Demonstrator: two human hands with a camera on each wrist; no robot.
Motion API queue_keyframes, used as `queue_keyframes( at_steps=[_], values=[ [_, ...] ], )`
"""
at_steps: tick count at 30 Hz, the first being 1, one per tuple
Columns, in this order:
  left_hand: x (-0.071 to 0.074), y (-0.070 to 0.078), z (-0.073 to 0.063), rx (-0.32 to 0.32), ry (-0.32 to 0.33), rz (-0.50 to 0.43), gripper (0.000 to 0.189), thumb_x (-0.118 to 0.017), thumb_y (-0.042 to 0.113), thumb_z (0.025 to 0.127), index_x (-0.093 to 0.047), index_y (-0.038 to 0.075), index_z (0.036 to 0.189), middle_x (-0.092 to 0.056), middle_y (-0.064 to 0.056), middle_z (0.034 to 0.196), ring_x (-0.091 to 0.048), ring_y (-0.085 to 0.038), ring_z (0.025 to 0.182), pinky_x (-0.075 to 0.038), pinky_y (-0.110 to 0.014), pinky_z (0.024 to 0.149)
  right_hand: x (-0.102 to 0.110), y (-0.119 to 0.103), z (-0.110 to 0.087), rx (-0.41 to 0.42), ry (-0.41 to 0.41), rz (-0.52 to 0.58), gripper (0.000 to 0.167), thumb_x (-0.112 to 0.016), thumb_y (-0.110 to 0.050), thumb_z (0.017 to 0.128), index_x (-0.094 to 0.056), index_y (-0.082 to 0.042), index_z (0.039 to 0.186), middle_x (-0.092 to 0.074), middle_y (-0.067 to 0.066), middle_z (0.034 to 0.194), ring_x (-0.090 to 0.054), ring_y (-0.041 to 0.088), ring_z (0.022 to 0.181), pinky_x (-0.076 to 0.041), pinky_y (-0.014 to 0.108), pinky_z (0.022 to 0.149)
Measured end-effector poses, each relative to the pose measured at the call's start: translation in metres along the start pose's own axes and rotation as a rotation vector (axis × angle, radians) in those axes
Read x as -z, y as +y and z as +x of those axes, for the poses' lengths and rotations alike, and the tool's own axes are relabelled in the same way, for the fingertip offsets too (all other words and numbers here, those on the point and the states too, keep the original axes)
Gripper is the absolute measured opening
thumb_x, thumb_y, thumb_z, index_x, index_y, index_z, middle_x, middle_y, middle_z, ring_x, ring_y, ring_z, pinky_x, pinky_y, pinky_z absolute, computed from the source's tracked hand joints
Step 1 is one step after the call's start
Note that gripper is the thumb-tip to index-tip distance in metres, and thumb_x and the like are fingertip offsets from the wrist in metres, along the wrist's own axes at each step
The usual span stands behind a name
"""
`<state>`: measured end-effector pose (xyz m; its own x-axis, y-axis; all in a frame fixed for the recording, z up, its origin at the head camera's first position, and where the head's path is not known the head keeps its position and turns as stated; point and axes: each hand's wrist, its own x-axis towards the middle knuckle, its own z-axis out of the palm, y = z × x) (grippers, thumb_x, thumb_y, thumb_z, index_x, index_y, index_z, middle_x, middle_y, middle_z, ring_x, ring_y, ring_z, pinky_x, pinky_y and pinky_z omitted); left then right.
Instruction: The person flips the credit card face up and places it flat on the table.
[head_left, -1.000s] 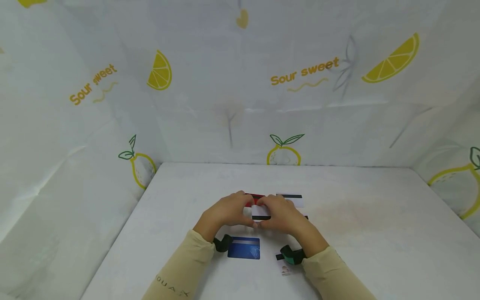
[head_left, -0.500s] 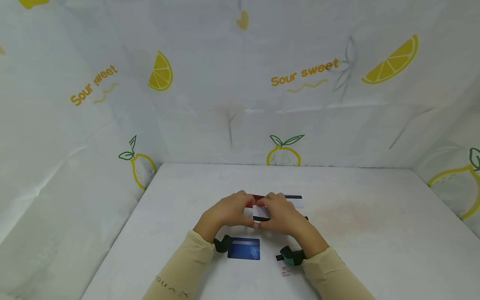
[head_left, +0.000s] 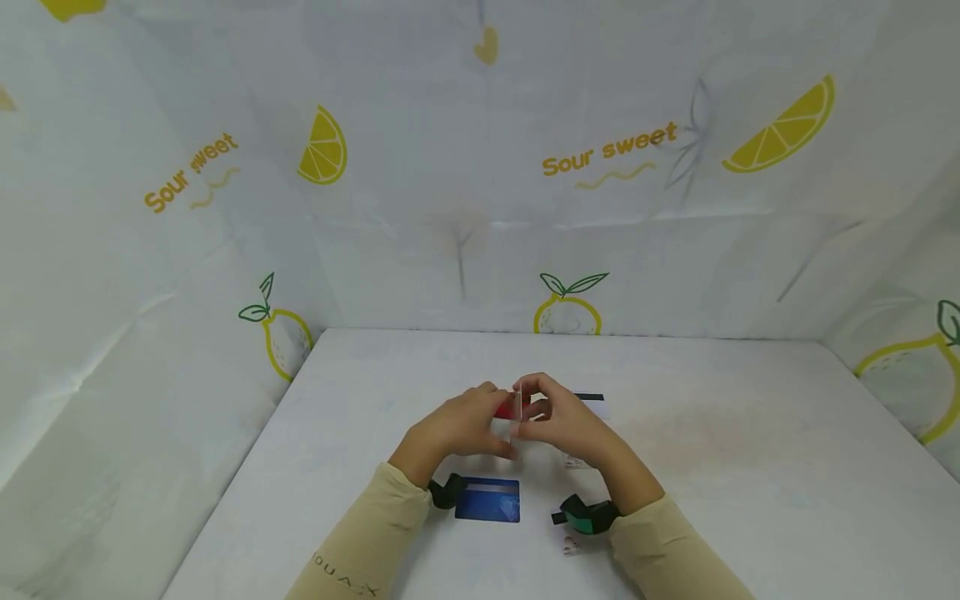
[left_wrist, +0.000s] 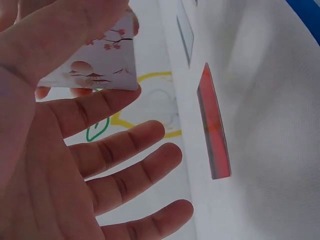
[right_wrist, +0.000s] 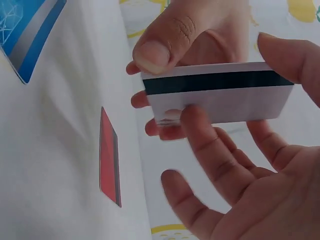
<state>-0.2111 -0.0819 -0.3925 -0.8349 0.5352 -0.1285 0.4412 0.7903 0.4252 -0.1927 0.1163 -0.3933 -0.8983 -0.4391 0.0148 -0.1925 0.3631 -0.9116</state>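
Observation:
A white card point(right_wrist: 220, 92) with a black magnetic stripe on one face and a cherry blossom picture on the other stands on edge between both hands, raised off the table. My left hand point(head_left: 455, 422) has its thumb and index fingertip at the card's edges near one end, its other fingers spread. At the other end my right hand point(head_left: 558, 421) grips the edges between thumb and index finger. One more right finger presses the striped face in the right wrist view. Just beyond the hands lies a red card point(left_wrist: 215, 130) with a dark stripe.
A blue card point(head_left: 487, 500) lies on the white table point(head_left: 750, 500) near the left wrist. Behind the right hand is another striped white card point(head_left: 592, 406), partly covered. A small printed patch point(head_left: 572, 544) shows by the right wrist. A lemon-print sheet point(head_left: 420, 208) encloses the back and sides.
The card, seen flat-on between the hands before, is now tilted up so that the head view sees it edge-on. My right fingers have risen and the right hand has turned slightly.

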Motion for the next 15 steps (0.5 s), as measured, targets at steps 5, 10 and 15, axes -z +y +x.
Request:
queue_keyframes(
  at_steps=[5, 10, 15],
  values=[
    [0.004, 0.001, -0.002, 0.005, 0.019, -0.019, 0.064, -0.082, 0.046, 0.076, -0.059, 0.015, 0.127, -0.059, 0.001, 0.115, -0.056, -0.011, 0.100, -0.051, -0.033, 0.088, 0.005, 0.002, 0.001, -0.004, 0.012, 0.095, 0.056, -0.074, -0.015, 0.084, -0.046, -0.007, 0.131, -0.051, 0.012, 0.130, -0.062, 0.025, 0.110, -0.052, 0.037, 0.090],
    [0.011, 0.000, -0.005, 0.002, 0.043, -0.030, 0.059, -0.082, 0.043, 0.076, -0.061, 0.014, 0.122, -0.059, 0.001, 0.110, -0.055, -0.011, 0.095, -0.051, -0.031, 0.084, 0.009, 0.005, 0.002, -0.041, 0.056, 0.020, 0.057, -0.075, -0.019, 0.081, -0.047, -0.010, 0.130, -0.054, 0.009, 0.125, -0.059, 0.027, 0.108, -0.055, 0.038, 0.084],
    [0.013, -0.004, -0.007, 0.002, 0.060, -0.045, 0.052, -0.082, 0.042, 0.077, -0.061, 0.014, 0.114, -0.057, 0.002, 0.102, -0.053, -0.012, 0.088, -0.048, -0.027, 0.075, 0.013, 0.009, 0.002, -0.065, 0.092, -0.034, 0.060, -0.076, -0.020, 0.081, -0.049, -0.008, 0.133, -0.059, 0.009, 0.122, -0.059, 0.026, 0.107, -0.054, 0.036, 0.079]
  ],
)
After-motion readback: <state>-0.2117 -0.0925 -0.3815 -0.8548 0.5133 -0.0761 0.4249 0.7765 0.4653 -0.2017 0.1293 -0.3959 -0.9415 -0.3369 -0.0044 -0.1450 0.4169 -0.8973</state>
